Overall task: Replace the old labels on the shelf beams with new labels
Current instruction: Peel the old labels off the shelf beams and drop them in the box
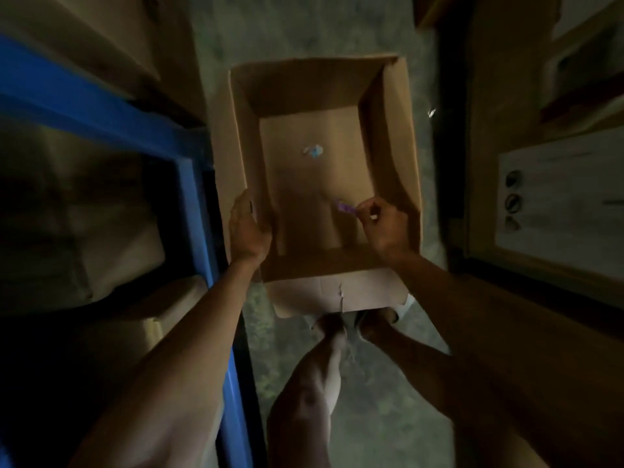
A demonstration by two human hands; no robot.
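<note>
Dim aisle between racks. Open cardboard box (pixel 317 96) on the floor (pixel 304 25), beside the blue shelf beam (pixel 84 106). Left hand (pixel 248 228) clamped on the box's left wall. Right hand (pixel 385 224) over the inside, fingertips pinched shut on a small purple label scrap (pixel 345 207). One crumpled pale scrap (pixel 313 151) lies on the box bottom. Likely discarding a peeled old label: best to keep the box steady and flick the sticky scrap free well inside the walls.
</note>
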